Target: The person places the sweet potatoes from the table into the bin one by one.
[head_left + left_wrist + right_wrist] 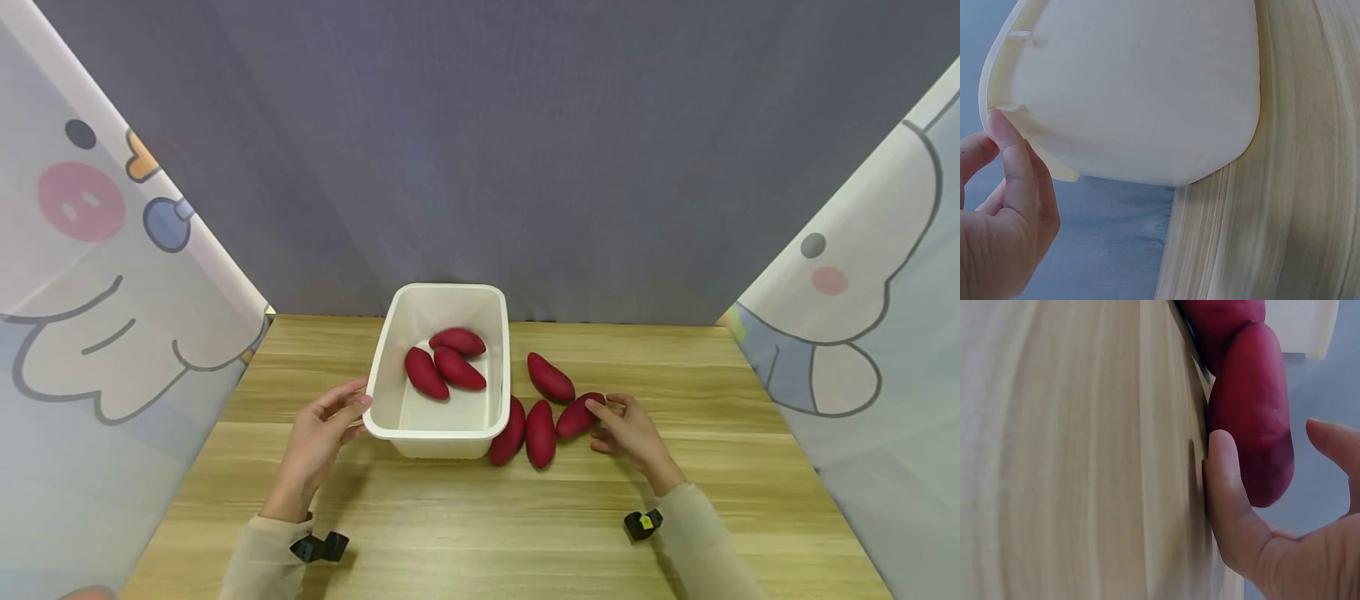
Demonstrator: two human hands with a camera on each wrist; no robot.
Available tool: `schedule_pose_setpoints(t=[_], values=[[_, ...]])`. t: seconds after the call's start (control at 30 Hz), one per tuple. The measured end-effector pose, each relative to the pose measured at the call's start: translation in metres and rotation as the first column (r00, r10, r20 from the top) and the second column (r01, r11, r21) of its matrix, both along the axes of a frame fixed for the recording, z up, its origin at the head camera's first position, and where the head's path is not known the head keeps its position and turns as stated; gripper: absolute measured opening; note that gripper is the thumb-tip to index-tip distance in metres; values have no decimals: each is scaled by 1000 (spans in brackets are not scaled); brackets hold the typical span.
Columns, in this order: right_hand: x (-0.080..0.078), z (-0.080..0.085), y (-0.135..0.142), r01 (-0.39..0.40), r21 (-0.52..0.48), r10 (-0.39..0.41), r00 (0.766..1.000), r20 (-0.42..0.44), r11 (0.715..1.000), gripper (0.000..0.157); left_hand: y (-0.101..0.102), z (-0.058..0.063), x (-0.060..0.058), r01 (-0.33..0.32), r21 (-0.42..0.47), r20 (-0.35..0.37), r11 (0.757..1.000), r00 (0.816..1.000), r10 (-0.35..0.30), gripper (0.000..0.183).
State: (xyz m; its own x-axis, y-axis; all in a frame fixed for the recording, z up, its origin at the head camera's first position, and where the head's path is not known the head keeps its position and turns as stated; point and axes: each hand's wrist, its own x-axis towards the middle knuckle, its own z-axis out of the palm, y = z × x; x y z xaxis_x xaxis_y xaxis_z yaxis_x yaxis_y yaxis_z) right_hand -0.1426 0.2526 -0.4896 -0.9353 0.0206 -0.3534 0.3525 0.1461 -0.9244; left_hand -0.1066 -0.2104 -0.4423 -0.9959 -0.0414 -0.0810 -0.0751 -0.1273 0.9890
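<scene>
A white plastic bin stands on the table with three red sweet potatoes inside. My left hand holds the bin's left rim near the front corner, and in the left wrist view a fingertip sits under the rim's edge. Right of the bin lie several more red sweet potatoes. My right hand is at the rightmost sweet potato, thumb and fingers spread about its end. The right wrist view shows one finger low beside this sweet potato and another digit apart from it.
One sweet potato lies farther back, and two more, one of them upright in view, lie close beside the bin. A grey curtain rises behind the wooden table. Printed cartoon sheets flank both sides.
</scene>
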Motion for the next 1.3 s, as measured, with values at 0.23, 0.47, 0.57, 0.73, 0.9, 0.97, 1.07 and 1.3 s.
schedule_pose_setpoints(t=[0.23,0.47,0.57,0.73,0.9,0.97,1.07,1.3], values=[[-8,-4,-4,-20,37,20,1000,-13,999,93,0,-1,-1,-1,9,-5,1000,1000,1,47],[-9,-8,-3,-13,9,13,1000,-10,1000,89,1,-2,0,-8,8,6,1000,1000,8,49],[-6,-8,-3,-2,-6,2,1000,-14,1000,87,2,-2,0,-14,5,13,1000,1000,14,49],[-3,-6,-3,25,-34,-26,999,-32,999,81,1,-3,1,-12,2,13,1000,1000,12,49],[-4,-3,-4,39,-61,-42,998,-46,997,80,1,-3,1,-14,9,6,1000,1000,14,48],[-6,1,-4,45,-85,-50,997,-53,995,79,1,-2,1,-14,11,6,1000,1000,13,47],[-9,12,-4,40,-132,-49,997,-61,990,76,1,-2,0,-11,14,8,1000,1000,11,47],[-20,47,-11,-2,-249,-29,992,-122,968,69,1,-2,-1,-10,14,8,1000,1000,10,48]])
